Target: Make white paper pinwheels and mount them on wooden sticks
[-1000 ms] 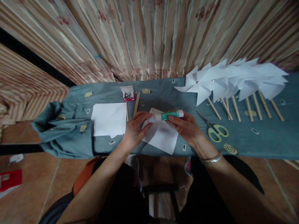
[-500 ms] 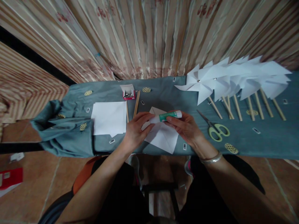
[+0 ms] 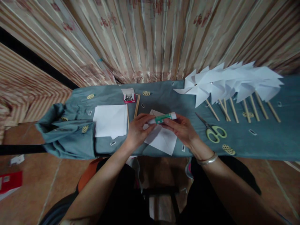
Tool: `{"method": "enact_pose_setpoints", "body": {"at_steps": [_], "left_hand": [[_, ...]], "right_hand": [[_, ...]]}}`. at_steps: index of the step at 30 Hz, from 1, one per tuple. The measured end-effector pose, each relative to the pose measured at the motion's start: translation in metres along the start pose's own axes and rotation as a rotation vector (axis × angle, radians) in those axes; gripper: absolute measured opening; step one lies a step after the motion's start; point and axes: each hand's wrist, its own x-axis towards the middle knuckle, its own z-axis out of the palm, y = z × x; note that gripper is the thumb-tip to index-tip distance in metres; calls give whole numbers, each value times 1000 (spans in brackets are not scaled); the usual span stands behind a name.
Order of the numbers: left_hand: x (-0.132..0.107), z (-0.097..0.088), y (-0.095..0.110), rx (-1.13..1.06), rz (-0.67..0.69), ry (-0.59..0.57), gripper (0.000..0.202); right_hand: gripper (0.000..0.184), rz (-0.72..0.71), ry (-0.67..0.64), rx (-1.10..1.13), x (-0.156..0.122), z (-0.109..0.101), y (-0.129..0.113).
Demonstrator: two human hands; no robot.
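Note:
A green and white glue stick (image 3: 163, 118) lies sideways between both my hands, just above a folded white paper square (image 3: 161, 139) on the teal cloth (image 3: 246, 142). My right hand (image 3: 179, 128) grips the stick's body. My left hand (image 3: 138, 129) pinches the stick's left end, where the cap sits, and rests on the paper.
A stack of white paper sheets (image 3: 110, 121) lies left, with wooden sticks (image 3: 137, 105) and a small red box of pins (image 3: 129, 97) behind. Green-handled scissors (image 3: 214, 131) lie right. Several white paper pinwheels (image 3: 225, 82) on sticks fill the far right. A striped curtain (image 3: 150, 37) hangs behind.
Both hands have drawn a little closer together on the glue stick, which tilted slightly, its left end lower. The camera shifted slightly.

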Motion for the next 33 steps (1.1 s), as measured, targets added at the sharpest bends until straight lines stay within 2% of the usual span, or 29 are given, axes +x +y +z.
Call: {"method": "enact_pose_setpoints", "body": {"at_steps": [4,8,12,15,16,18,21,23,25,28,33], "left_hand": [[14,-3,-15,-40,-162,90,22],[31,-8,-39,196,-145,136,21],[40,-7,-52,433,-101,56,21],[35,-8,-43,476,6,56,32],[30,-9,-36,459,60,66,38],[15,-11,-19,376,177,23,35],[-15,-8,8,195,312,-228,31],[-32,-3,18,148,325,-405,34],[-43,0,19,170,307,-482,32],[-49,1,14,220,300,-488,29],[-50,0,14,281,369,-460,20]], "right_hand": [[45,-100,50,-174,-3,-15,-1],[32,-274,70,-537,-15,-31,-2],[24,-398,51,-950,-32,-40,-3],[23,-538,-46,-1156,-45,-44,-3],[23,-583,-87,-1195,-49,-44,-2],[25,-640,-154,-1239,-56,-46,-1],[32,-646,-235,-1275,-66,-47,1],[39,-623,-281,-1301,-71,-49,4],[43,-599,-311,-1333,-75,-50,6],[46,-580,-330,-1365,-78,-51,10],[42,-574,-328,-1408,-78,-51,11]]}}
